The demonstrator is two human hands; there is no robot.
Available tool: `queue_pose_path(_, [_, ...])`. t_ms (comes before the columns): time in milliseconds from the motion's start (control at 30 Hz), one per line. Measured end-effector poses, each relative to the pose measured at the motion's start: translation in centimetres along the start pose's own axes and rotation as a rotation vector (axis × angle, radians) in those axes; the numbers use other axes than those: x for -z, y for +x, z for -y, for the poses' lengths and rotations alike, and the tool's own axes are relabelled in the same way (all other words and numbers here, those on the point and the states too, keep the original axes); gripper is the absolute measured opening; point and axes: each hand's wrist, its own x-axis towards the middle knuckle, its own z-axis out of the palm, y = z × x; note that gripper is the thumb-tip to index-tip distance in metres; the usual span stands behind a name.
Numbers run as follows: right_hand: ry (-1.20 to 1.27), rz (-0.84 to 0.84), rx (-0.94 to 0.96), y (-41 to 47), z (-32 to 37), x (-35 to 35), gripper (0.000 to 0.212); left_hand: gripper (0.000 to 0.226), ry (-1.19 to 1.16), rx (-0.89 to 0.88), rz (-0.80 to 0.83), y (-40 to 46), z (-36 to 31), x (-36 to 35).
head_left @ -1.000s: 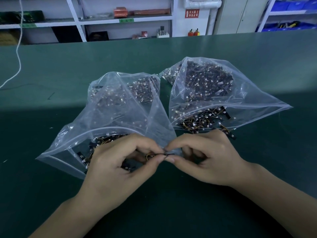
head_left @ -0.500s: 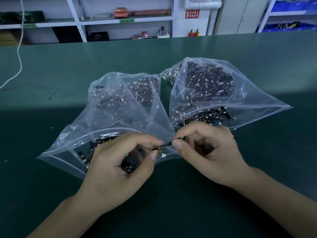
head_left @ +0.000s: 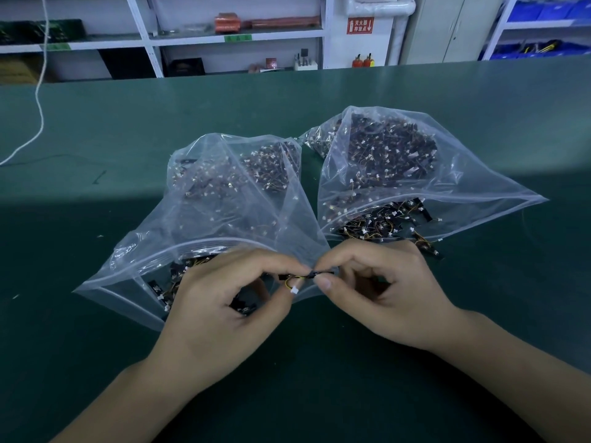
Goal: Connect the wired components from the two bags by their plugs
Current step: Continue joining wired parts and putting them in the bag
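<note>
Lowered slightly since half a second back, both hands level at mouth of left bag [head_left: 204,219]: left hand [head_left: 224,302] and right hand [head_left: 383,295] each pinching one end of small wired component [head_left: 311,275], white plug [head_left: 294,291] dangling beneath, right bag [head_left: 399,174] just beyond on green table [head_left: 96,123].

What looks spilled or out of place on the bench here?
A few wired components have spilled from the right bag's open mouth onto the green table, beyond the right hand. Nothing else stands out.
</note>
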Motion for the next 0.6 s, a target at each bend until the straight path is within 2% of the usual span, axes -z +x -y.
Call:
queue_pose_path(133, [-0.051, -0.019, 0.014, 0.08, -0.23, 0.19, 0.006, 0.016, -0.027, 0.024, 0.015, -0.02, -0.16, -0.09])
queue_pose_path(600, [-0.120, -0.013, 0.072, 0.10, -0.42, 0.28, 0.007, 0.017, -0.033, 0.048, 0.041, 0.12, -0.06, 0.09])
